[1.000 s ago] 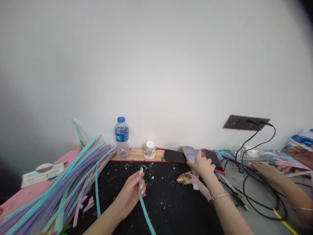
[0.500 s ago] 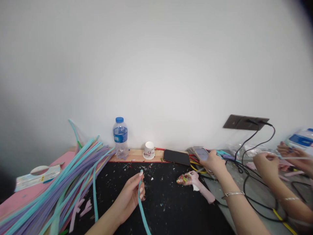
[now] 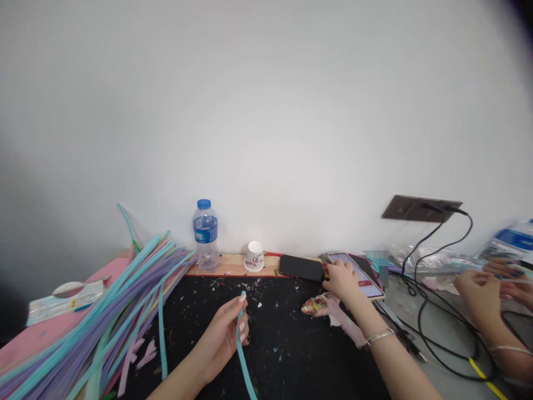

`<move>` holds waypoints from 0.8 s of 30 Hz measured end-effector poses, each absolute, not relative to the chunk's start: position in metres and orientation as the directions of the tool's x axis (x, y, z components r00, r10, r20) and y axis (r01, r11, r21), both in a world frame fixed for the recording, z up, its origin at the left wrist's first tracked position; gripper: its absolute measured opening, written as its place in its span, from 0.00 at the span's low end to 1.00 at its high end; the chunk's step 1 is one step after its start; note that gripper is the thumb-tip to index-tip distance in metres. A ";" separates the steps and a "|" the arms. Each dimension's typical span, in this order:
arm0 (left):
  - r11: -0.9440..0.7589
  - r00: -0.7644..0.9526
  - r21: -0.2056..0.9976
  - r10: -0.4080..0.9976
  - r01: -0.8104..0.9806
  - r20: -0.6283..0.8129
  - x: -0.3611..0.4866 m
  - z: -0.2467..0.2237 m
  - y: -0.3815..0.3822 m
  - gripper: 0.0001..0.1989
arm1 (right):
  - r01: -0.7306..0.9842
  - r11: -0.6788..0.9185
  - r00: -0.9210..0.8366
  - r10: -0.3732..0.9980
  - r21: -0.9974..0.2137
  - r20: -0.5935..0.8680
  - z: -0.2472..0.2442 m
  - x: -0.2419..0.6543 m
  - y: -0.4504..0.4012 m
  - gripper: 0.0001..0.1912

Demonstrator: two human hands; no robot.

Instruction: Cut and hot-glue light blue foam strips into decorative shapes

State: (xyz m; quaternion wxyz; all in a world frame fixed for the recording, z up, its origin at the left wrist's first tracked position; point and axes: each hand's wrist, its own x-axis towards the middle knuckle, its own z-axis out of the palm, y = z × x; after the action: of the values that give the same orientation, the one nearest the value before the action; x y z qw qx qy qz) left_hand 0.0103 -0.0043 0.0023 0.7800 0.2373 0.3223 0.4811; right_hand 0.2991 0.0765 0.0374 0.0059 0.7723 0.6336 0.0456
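A turquoise strip (image 3: 246, 369) is pinched near its upper end between the thumb and fingers of the left hand (image 3: 229, 326), over the middle of the black tabletop (image 3: 287, 361); its tip pokes out just above the thumb, and the rest runs down past the lower edge of the view. The two hands are well apart. The right hand (image 3: 342, 280), a silver bracelet (image 3: 380, 335) on its wrist, lies over the left side of a lit phone (image 3: 363, 272); whether the fingers grip it or only rest there, I cannot tell. Partly beneath that forearm lies a pink glue gun (image 3: 346, 323), its tip end smeared with many colours. Just left of the right hand is a dark phone (image 3: 301, 268), then a white paper cup (image 3: 254, 256) and an upright bottle (image 3: 206, 236) with a blue cap, near the wall (image 3: 266, 122). A bundle of coloured strips (image 3: 104, 316) fills the left. At the right, black cables (image 3: 452, 336) hang from a socket plate (image 3: 410, 209), beside a co-worker's hands (image 3: 478, 289).
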 end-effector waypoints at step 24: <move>0.427 0.342 0.666 0.902 -0.612 -0.263 0.009 -0.001 -0.003 0.16 | 0.983 0.125 -0.124 0.992 0.138 -0.012 0.066 0.283 0.095 0.28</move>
State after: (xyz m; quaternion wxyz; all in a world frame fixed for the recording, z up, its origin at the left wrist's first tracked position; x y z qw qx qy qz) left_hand 0.0091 -0.0025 -0.0012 0.7853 0.2333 0.3106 0.4820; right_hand 0.2834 0.0945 0.0659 0.0505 0.6598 0.7482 0.0478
